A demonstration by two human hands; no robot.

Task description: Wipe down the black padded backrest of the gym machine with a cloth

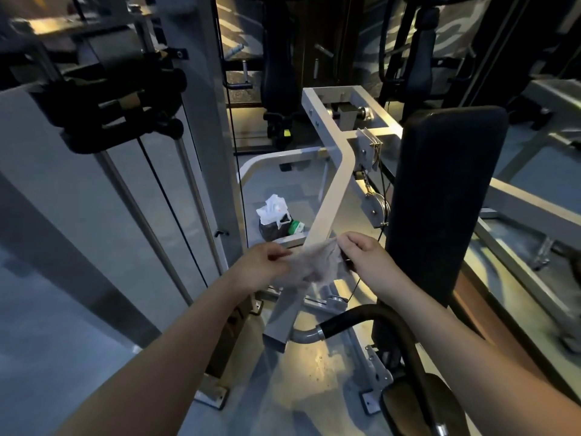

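Cloth held up between both grips, wiping not begun by the look of it.

Left grip (267, 262) pinching one edge of the grey cloth (314, 265), right grip (361, 251) pinching the opposite edge with thumb and curled fingers, fabric bunched and slack in between, not pressed to any pad. Just right of the right grip, the black padded backrest (446, 196), upright, apart from the cloth; no wiped patch or damp streak to be made out on it, though hard to tell in the dim light. Behind the cloth, a pale frame bar (333, 196) slanting up and away; below the right grip, a black handle (352, 319). Farther off, beyond the left grip, a bag (276, 218) on the floor (283, 187). Judged so: cloth readied only, whole face of the backrest left to wipe, top to bottom.
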